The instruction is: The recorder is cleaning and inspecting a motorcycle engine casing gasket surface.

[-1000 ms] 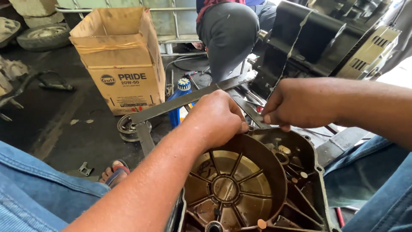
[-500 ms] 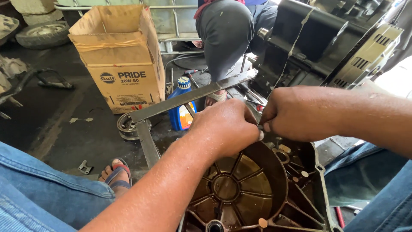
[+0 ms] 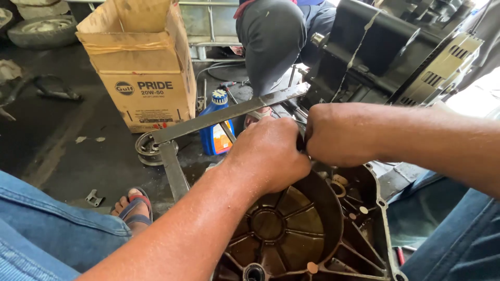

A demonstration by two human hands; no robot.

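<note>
- Left hand (image 3: pixel 268 156): closed into a loose fist, back of the hand facing up toward the camera, knuckles pointing away and to the right.
- Left fingers: curled under and hidden; whatever they enclose cannot be seen.
- Left forearm: bare, entering from the lower left and rising diagonally toward frame centre; wrist straight.
- Right hand (image 3: pixel 341 134): closed fist, back of the hand facing the camera, knuckles directed left.
- Right fingers: folded inward, tips out of sight.
- Right forearm: bare, entering from the right edge, running nearly level and sloping slightly upward to the wrist.
- Relation: the two fists meet knuckle to knuckle near centre, touching or just beside each other.
</note>
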